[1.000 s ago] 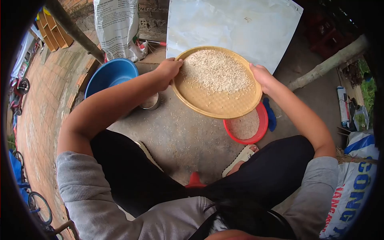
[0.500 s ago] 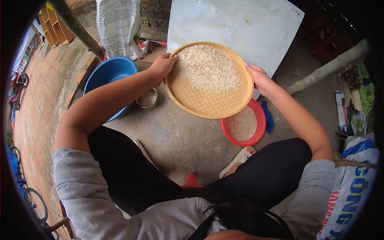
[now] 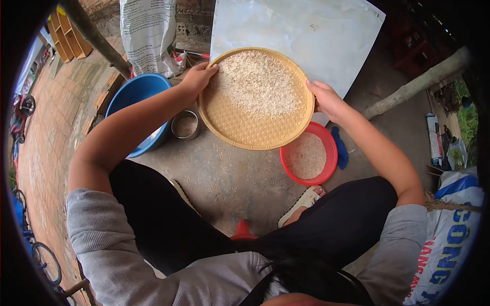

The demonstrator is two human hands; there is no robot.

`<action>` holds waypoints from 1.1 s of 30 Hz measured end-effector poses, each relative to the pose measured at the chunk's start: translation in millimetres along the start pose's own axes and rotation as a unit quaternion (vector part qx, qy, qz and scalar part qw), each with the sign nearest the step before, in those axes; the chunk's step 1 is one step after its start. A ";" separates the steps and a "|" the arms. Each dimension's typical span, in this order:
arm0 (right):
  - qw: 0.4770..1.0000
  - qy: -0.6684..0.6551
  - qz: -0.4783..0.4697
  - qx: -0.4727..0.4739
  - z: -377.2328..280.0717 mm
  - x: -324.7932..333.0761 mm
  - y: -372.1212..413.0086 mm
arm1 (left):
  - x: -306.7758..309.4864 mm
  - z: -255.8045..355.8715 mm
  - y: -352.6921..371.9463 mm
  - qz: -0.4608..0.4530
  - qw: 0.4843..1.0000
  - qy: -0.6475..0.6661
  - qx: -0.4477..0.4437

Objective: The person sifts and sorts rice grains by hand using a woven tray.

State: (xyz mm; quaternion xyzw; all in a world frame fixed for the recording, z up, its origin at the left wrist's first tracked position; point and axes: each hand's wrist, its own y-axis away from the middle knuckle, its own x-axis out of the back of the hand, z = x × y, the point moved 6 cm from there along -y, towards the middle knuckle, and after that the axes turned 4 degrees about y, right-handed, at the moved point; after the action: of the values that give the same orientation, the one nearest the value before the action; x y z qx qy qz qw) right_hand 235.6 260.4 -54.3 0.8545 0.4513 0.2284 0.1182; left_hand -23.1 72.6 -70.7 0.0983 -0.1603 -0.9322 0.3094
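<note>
One round woven tray is held above the concrete floor, and a single heap of rice grains is spread over its far half, while its near half is left bare. The tray is gripped at two opposite points of its rim: the left hand is closed on the left edge with its fingers lying over the rim, and the right hand is closed on the right edge with the thumb laid on top. The tray thus lies between the two hands and touches both.

Under the tray's near right edge one red bowl is seen on the floor, partly covered by the tray, with pale grain in it. Left of the tray one blue basin is placed, and one small metal tin is set between the basin and the tray. Beyond the tray one white sheet is propped. Two printed sacks are counted: one sack beyond the tray to the left, one well apart to its near right.
</note>
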 end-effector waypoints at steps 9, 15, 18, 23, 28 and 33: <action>0.995 -0.073 0.053 -0.045 30.6 12.5 -18.6 | -15.7 -21.8 -0.4 0.013 0.994 -0.108 0.004; 1.000 0.016 0.019 -0.015 16.8 13.6 -15.6 | -6.7 -18.1 5.0 0.062 0.984 -0.158 -0.055; 0.992 -0.113 0.015 -0.045 38.4 22.1 -28.8 | -48.5 -9.9 34.7 0.027 0.987 -0.156 -0.001; 0.998 -0.019 -0.016 -0.056 16.1 -2.4 -6.6 | -1.4 -14.1 -1.8 0.008 0.998 -0.037 0.051; 0.997 -0.067 0.017 -0.042 35.6 17.9 -26.5 | -38.5 -13.8 27.6 0.022 0.984 -0.171 0.033; 0.994 -0.090 0.011 -0.063 21.1 3.9 -9.6 | -8.2 -18.1 -9.4 0.006 1.000 -0.020 0.011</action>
State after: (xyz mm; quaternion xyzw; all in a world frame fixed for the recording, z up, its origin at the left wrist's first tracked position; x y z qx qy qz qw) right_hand 241.1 269.2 -75.4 0.8672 0.4143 0.1801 0.2094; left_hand -16.6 80.3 -90.2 0.0824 -0.1770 -0.9303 0.3104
